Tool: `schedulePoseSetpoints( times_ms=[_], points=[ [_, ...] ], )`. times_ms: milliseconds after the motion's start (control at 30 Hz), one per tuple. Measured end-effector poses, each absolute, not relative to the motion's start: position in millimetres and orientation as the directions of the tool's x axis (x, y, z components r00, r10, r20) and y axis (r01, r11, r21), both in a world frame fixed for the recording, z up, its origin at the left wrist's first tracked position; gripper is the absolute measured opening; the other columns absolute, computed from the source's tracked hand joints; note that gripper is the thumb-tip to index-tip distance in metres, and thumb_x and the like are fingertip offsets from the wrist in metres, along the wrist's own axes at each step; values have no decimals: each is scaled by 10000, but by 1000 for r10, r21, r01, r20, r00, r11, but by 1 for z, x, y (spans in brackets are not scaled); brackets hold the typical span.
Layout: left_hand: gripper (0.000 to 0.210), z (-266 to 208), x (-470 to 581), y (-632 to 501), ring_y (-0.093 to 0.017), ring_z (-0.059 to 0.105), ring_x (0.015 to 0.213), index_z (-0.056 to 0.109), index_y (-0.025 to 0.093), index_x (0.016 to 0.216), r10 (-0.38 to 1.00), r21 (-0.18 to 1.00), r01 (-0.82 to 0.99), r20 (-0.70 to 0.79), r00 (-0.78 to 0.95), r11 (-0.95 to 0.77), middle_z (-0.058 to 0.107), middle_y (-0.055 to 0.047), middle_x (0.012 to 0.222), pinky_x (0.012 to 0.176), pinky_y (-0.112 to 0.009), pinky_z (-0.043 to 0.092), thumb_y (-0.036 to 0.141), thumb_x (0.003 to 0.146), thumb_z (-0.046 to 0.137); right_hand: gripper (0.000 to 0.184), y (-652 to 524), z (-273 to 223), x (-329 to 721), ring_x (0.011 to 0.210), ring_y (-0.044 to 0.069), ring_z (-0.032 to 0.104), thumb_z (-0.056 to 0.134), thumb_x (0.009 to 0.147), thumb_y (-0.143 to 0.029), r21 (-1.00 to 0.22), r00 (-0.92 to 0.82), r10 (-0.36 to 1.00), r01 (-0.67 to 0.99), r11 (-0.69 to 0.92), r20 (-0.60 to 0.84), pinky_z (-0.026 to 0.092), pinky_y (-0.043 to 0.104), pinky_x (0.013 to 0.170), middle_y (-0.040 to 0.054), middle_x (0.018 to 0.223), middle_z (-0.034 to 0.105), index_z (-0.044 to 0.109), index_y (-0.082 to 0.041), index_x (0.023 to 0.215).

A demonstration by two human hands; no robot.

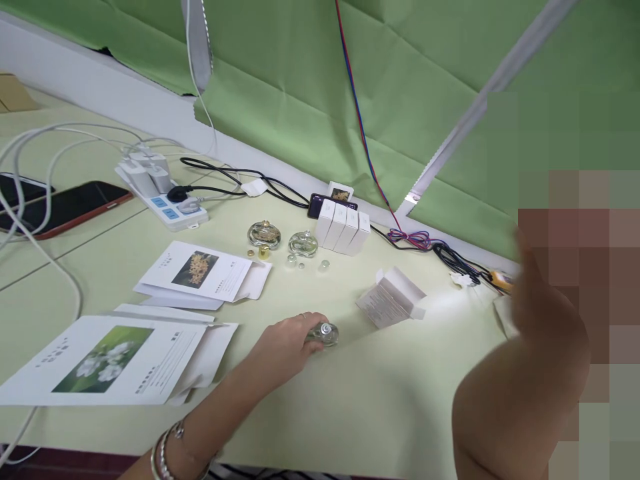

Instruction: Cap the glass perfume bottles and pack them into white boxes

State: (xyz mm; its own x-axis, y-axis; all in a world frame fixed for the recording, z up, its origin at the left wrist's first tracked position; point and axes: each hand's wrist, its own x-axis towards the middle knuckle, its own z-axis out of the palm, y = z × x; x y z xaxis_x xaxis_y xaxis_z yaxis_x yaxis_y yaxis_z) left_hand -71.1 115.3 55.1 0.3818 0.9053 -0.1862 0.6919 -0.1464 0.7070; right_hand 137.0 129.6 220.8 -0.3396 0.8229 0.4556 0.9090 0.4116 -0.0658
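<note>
My left hand [295,337] is wrapped round a small clear glass bottle [327,333], held over the table with its bare top showing. My right hand [537,293] is raised at the right edge, close to the camera; it is blurred and partly covered by pixelation, so its fingers cannot be made out. An opened small carton [390,299] lies to the right of the glass bottle. Farther back stand two more flat glass bottles, one with amber contents [264,235] and one clearer [303,244]. Gold caps [263,252] and clear round stoppers [324,265] lie before them.
Flat printed cartons, one with orange flowers [195,270] and one with white flowers [105,360], lie at left. Several small white boxes [343,228] stand at the back. A power strip [165,207], phones [75,207] and loose cables [455,260] line the table's far side.
</note>
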Motion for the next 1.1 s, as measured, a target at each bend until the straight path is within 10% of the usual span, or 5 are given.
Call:
schedulePoseSetpoints(
  times_ms=[67, 367, 767, 933, 1100],
  points=[
    [315, 58, -72, 116, -246, 673, 1034, 616, 300, 1139, 903, 705, 695, -194, 383, -143, 727, 25, 1156, 844, -344, 466, 203, 848, 544, 333, 143, 217, 116, 704, 202, 617, 336, 1061, -295, -12, -124, 950, 991, 133, 285, 472, 318, 626, 54, 783, 630, 610, -220, 886],
    [287, 65, -72, 114, -253, 668, 1029, 632, 298, 1113, 903, 693, 705, -192, 385, -153, 729, 14, 1136, 829, -343, 470, 220, 856, 531, 297, 211, 66, 74, 1015, 208, 666, 615, 973, -337, -39, -33, 997, 999, 31, -76, 579, 411, 865, 80, 1208, 645, 607, -169, 1218],
    [299, 60, -73, 115, -267, 673, 1048, 615, 280, 1131, 897, 716, 678, -176, 406, -166, 725, -1, 1153, 845, -364, 478, 201, 854, 533, 305, 190, 67, 109, 1075, 215, 649, 587, 986, -273, -445, -244, 970, 866, 227, 18, 550, 424, 927, 79, 1208, 643, 572, -176, 1275],
    [317, 43, -75, 118, -282, 658, 1081, 590, 230, 1181, 895, 756, 631, -148, 420, -172, 716, -59, 1146, 910, -399, 483, 226, 869, 530, 524, 129, 70, 119, 968, 185, 679, 862, 703, -179, -594, -492, 870, 703, 392, -7, 578, 289, 791, 9, 1067, 702, 635, -258, 1169],
    [759, 20, -74, 118, -255, 556, 1250, 244, 208, 1521, 910, 805, 581, -144, 389, -121, 593, -110, 1376, 1046, -419, 443, 159, 823, 539, 291, 123, 59, 127, 948, 214, 662, 675, 805, -37, -588, -423, 900, 705, 397, 100, 558, 361, 838, 39, 979, 692, 651, -216, 1034]
  ],
)
